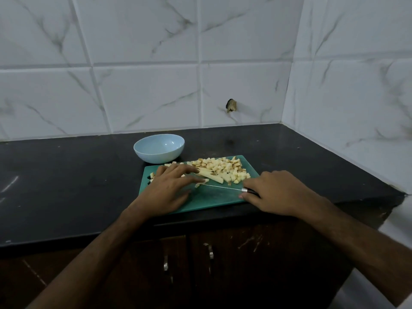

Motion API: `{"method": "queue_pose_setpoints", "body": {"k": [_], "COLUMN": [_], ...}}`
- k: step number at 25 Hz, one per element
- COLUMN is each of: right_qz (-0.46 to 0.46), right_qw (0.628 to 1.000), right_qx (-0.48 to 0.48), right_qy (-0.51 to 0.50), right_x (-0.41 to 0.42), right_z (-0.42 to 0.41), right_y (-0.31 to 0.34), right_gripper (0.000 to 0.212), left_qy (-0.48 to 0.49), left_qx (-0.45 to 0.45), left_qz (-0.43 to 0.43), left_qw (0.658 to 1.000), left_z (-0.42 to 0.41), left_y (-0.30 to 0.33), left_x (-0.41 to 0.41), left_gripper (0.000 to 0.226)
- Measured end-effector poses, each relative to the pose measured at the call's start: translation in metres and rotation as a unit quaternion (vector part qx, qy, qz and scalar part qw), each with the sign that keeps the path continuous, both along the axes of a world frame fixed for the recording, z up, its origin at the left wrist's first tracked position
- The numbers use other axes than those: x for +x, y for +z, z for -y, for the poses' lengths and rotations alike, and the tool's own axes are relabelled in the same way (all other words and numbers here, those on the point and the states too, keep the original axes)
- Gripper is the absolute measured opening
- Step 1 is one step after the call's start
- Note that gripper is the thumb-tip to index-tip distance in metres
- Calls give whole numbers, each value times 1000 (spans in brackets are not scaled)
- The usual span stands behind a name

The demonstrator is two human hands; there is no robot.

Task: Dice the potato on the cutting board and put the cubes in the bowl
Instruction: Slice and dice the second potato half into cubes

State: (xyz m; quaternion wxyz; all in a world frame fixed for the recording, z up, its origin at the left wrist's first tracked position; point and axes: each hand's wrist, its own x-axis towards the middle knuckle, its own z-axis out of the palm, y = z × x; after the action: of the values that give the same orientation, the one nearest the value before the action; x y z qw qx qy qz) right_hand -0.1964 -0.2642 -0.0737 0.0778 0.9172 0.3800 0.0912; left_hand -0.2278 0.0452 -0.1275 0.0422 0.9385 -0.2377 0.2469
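Currently, the right hand (270,191), at centre right of the frame, is gripping the handle of the knife (225,187), with its fingers curled round it. The thin blade is running leftward across the cutting board (209,199), and its tip is lying just beside the fingertips of the left hand. The left hand (171,188), at frame centre, is lying flat with fingers extended, pressing on the potato strips (210,175); it is holding nothing in a curled grip.

Primary hazard: the straight fingertips are sitting next to the edge, so a blade drifting left is likely to nick them. The exact gap is appearing blurred, so contact cannot be ruled out.

Secondary hazard: the strips are lying loosely, angled across the board, and may be sliding under pressure, producing uneven cuts.

Beyond the strips, the diced cubes (225,167) are piling along the upper edge of the board, and several are sitting near the rim. A sweeping motion risks scattering them onto the dark counter (66,179).

The bowl (158,148) is standing just above the board's upper left corner, holding no visible cubes; transfer is not yet begun.
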Motion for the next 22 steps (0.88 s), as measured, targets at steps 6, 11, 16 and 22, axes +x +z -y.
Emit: {"method": "queue_pose_setpoints", "body": {"k": [6,11,16,22], "right_qz": [33,2,-166,-219], "right_qw": [999,997,911,795], "right_qx": [-25,63,365,561], "right_qy": [1,-42,-94,-78], "right_x": [3,19,49,63], "right_z": [35,35,20,-3], "right_y": [4,-1,-25,-42], "right_gripper": [41,40,42,42], "left_qy": [21,7,-9,39], "left_qx": [-26,-15,30,75], "left_qz": [13,-38,-58,7], "left_qw": [999,999,998,996], "left_z": [-2,11,26,23], "left_y": [-2,2,7,4], "left_x": [1,4,23,39], "left_gripper": [38,49,32,30]}}
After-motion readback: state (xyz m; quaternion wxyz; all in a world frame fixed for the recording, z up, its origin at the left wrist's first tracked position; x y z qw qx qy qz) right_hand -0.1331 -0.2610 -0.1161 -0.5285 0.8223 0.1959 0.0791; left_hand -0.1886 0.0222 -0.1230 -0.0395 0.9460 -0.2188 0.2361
